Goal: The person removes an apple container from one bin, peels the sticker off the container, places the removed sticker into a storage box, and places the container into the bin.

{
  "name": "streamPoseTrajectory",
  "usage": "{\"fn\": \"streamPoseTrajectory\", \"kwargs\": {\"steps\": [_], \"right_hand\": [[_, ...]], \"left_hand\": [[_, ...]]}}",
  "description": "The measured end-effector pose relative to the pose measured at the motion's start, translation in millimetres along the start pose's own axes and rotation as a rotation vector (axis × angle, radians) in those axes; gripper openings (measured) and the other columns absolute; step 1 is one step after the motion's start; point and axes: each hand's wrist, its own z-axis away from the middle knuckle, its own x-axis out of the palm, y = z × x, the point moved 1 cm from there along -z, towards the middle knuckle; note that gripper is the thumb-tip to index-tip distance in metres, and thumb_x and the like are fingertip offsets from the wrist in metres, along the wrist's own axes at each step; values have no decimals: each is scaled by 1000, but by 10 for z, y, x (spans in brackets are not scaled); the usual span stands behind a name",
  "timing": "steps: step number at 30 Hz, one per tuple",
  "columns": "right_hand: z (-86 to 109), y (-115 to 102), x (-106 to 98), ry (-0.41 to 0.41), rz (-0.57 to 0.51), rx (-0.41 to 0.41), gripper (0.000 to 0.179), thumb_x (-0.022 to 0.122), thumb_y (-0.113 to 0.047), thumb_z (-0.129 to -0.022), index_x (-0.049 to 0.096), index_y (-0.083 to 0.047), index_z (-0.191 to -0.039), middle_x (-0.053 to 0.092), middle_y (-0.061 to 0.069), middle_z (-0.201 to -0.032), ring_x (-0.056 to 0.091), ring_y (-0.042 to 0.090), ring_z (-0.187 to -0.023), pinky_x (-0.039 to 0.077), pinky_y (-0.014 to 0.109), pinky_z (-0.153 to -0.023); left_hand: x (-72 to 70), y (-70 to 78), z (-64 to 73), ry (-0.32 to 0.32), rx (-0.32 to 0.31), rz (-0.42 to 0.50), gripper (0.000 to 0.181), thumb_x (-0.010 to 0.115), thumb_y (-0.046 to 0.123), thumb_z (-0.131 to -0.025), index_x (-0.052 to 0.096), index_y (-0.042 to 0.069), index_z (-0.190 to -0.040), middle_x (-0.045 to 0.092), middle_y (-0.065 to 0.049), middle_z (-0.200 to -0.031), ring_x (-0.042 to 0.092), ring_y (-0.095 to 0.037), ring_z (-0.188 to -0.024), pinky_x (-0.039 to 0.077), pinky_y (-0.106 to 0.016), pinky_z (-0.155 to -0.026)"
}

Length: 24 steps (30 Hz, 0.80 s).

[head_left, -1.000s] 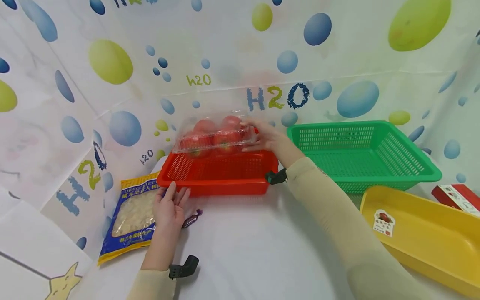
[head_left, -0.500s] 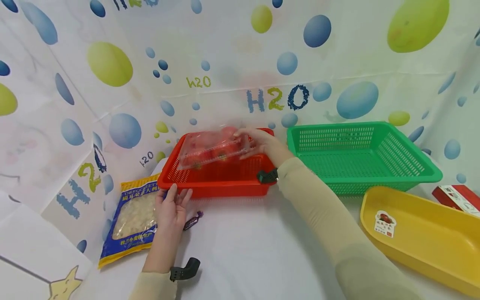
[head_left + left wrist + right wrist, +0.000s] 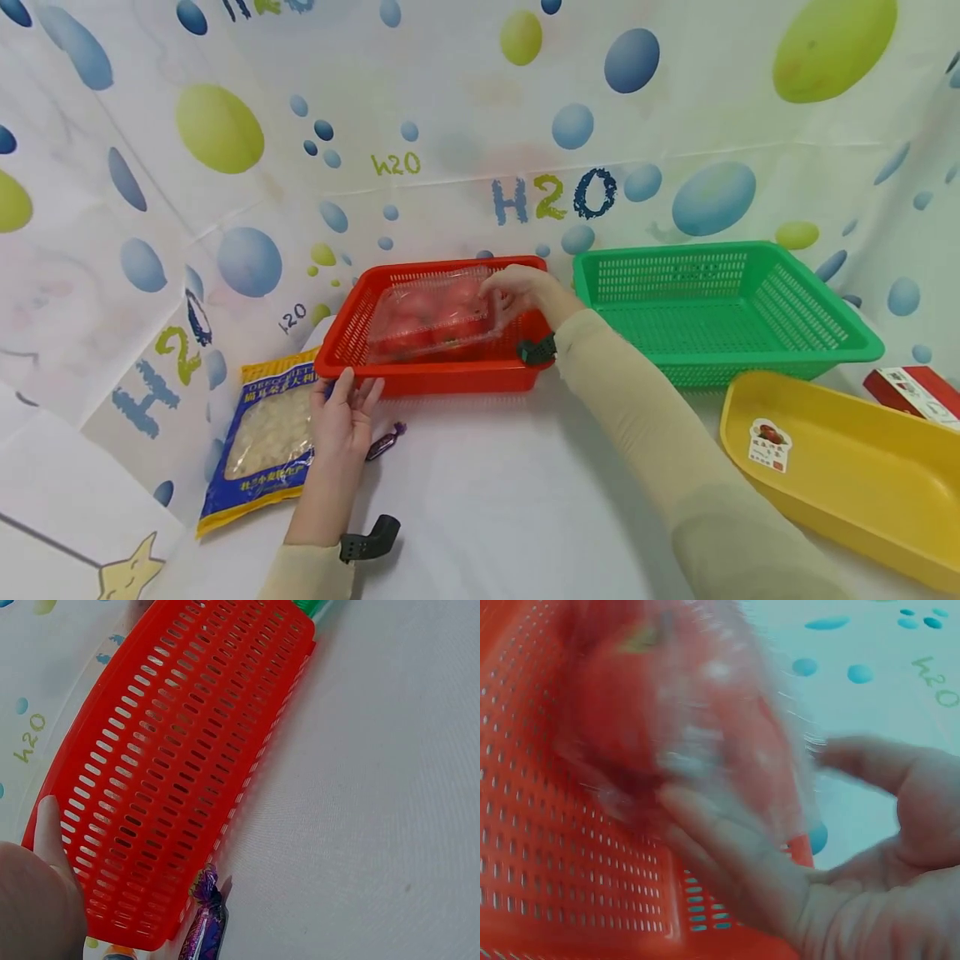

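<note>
My right hand (image 3: 517, 293) holds the right end of a clear plastic box of tomatoes (image 3: 427, 312), thumb on one side and fingers on the other. The box sits slightly aslant inside the red basket (image 3: 435, 379). In the blurred right wrist view, a tomato (image 3: 619, 697) with a green top shows through the plastic, and the fingers (image 3: 731, 832) lie along the box's end. My left hand (image 3: 343, 417) touches the basket's front left corner, its fingers fairly straight. In the left wrist view, one digit (image 3: 49, 829) lies against the basket's slotted outer wall.
A purple-wrapped candy (image 3: 386, 442) lies before the basket. A blue and yellow pasta bag (image 3: 262, 433) is at the left. To the right stand a green basket (image 3: 720, 367), a yellow tray (image 3: 847, 467) and a red and white box (image 3: 911, 396). A printed curtain hangs behind.
My right hand has lowered the tomato box from above the red basket's back rim down into the basket. The left hand has stayed at the corner.
</note>
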Motion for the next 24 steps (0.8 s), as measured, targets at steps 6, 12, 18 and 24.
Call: {"fn": "streamPoseTrajectory", "kwargs": {"steps": [6,12,18,24], "right_hand": [[5,18,-2,8,18,32,50,67,-14,-97,44,-4,-140,55,21,-128,64,34,-99,60,44,-83],[-17,68,31,-9,20,-9,43,64,-11,-99,48,-4,-139,60,20,-122,67,33,-94,59,45,-84],[-41,79,31,-57,9,-36,40,55,-8,-102,44,-2,-140,57,20,-126,65,36,-102,58,47,-86],[-17,25,2,-61,36,-15,56,59,-15,-102,34,-4,-152,47,25,-146,49,48,-129,52,57,-94]], "left_hand": [[-4,5,-3,-3,-12,13,53,65,10,-98,42,32,-141,44,-5,-151,58,-26,-127,58,-39,-85],[-10,8,-4,-7,-12,3,53,65,10,-98,40,32,-140,43,-5,-150,57,-26,-128,58,-39,-85],[-11,13,-14,-15,-21,10,53,64,10,-98,40,32,-140,43,-5,-150,66,-24,-114,58,-39,-85],[-14,26,-1,-20,-23,11,51,63,10,-99,41,32,-139,42,-5,-150,60,-25,-123,58,-39,-86]]}}
